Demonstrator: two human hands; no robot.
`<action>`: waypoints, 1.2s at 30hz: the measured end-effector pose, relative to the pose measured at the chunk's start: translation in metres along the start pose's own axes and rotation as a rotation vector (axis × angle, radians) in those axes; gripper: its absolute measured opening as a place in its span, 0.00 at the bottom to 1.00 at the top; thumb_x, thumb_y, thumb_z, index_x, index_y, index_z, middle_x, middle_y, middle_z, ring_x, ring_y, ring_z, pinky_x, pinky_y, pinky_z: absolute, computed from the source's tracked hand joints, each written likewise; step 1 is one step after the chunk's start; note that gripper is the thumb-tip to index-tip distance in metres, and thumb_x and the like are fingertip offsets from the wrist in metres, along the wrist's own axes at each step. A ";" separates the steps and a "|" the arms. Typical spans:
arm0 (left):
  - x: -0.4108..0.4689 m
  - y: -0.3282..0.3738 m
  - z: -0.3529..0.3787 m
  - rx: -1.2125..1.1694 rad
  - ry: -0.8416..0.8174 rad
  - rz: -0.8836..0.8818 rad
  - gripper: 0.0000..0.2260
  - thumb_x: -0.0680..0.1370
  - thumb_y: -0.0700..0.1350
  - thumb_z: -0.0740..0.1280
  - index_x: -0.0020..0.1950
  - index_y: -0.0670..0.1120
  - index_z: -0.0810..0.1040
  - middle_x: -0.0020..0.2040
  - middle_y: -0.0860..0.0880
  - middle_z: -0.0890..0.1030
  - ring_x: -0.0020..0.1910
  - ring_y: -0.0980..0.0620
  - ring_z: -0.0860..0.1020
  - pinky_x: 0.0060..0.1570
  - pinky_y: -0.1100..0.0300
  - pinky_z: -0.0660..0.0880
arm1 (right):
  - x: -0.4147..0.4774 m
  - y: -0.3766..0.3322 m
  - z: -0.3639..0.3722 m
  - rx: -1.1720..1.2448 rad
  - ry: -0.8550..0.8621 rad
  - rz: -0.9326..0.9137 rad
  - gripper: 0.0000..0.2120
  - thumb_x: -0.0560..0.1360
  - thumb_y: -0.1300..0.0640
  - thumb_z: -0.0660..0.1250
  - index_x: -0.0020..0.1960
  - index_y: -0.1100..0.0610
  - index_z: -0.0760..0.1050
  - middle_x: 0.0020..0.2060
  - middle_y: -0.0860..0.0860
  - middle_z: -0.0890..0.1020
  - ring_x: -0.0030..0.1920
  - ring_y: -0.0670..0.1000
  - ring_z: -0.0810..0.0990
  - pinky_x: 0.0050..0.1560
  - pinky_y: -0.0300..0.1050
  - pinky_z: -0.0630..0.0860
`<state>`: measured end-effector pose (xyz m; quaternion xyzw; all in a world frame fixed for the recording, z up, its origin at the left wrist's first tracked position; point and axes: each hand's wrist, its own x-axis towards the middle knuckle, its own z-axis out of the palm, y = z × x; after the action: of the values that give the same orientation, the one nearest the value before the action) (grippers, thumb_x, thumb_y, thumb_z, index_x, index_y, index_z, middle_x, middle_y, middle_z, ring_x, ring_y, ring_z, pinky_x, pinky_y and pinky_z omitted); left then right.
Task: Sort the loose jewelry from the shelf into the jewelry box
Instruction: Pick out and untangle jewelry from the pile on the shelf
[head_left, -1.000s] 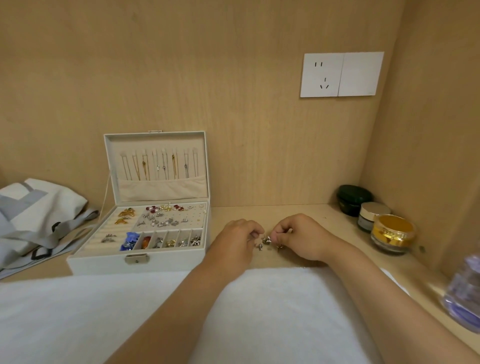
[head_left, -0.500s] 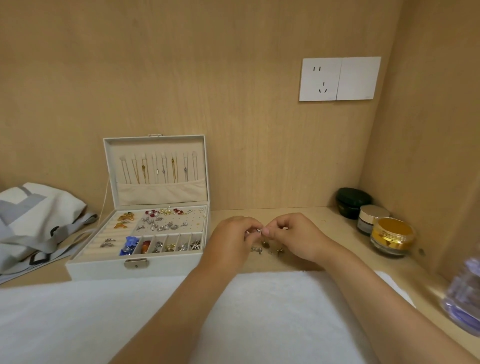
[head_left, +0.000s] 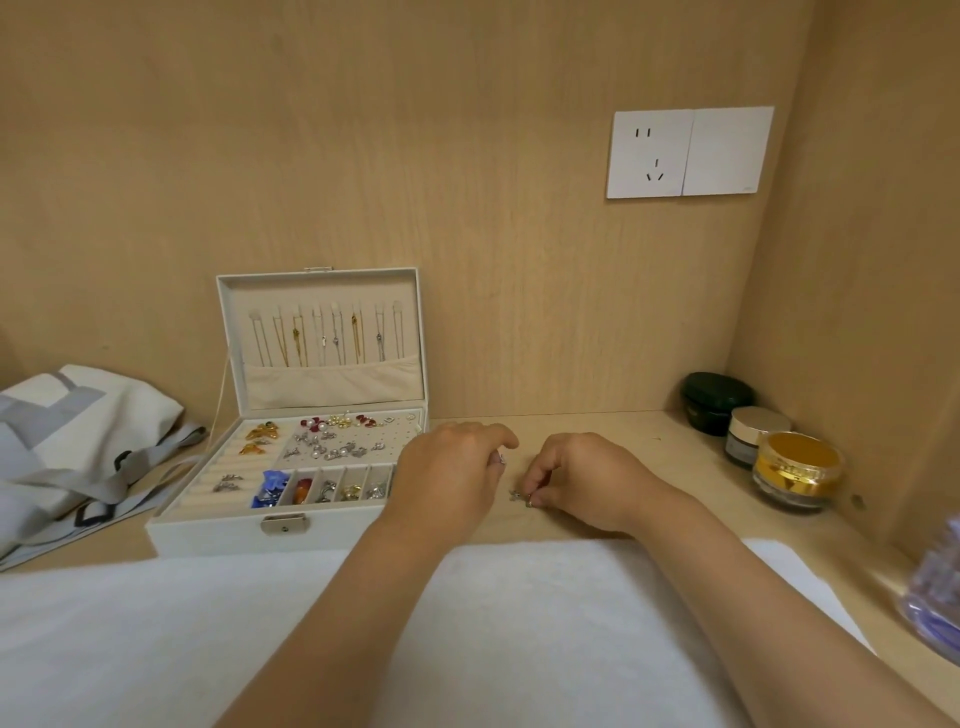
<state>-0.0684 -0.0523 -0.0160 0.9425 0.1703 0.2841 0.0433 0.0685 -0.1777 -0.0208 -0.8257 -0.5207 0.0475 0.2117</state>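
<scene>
A cloth (head_left: 519, 623) is laid nearest. Behind it, a silver piece (head_left: 502, 458) is pinched by the left hand (head_left: 447, 478), and loose jewelry (head_left: 516, 495) on the shelf (head_left: 649, 431) is pinched by the right hand (head_left: 587, 478). The open box (head_left: 208, 540) is seen just left of them.

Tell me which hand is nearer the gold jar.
Right. The right hand, pinching loose jewelry, lies left of the gold jar; the left hand sits farther left, beside the jewelry box.
</scene>
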 end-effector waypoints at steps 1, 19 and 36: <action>0.000 -0.001 -0.001 -0.001 0.000 -0.008 0.10 0.80 0.49 0.64 0.59 0.59 0.79 0.53 0.58 0.82 0.57 0.56 0.76 0.52 0.57 0.73 | 0.000 0.000 0.000 0.013 0.009 0.002 0.04 0.72 0.52 0.75 0.44 0.43 0.85 0.44 0.40 0.83 0.47 0.41 0.79 0.53 0.46 0.78; 0.000 -0.012 -0.016 -0.614 -0.088 -0.236 0.03 0.74 0.49 0.74 0.44 0.58 0.85 0.38 0.59 0.84 0.38 0.61 0.78 0.45 0.60 0.76 | -0.007 -0.022 -0.009 1.029 -0.004 0.143 0.05 0.78 0.59 0.69 0.49 0.58 0.84 0.39 0.50 0.84 0.28 0.48 0.61 0.29 0.41 0.53; 0.026 -0.087 -0.098 -0.721 0.016 -0.293 0.03 0.76 0.44 0.71 0.44 0.51 0.84 0.37 0.53 0.85 0.35 0.57 0.78 0.44 0.52 0.80 | 0.077 -0.113 -0.023 1.089 0.031 0.024 0.08 0.77 0.62 0.71 0.55 0.63 0.81 0.40 0.56 0.86 0.23 0.45 0.62 0.27 0.38 0.54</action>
<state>-0.1279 0.0367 0.0643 0.8304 0.1925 0.3240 0.4103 0.0154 -0.0758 0.0564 -0.6032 -0.4080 0.3006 0.6159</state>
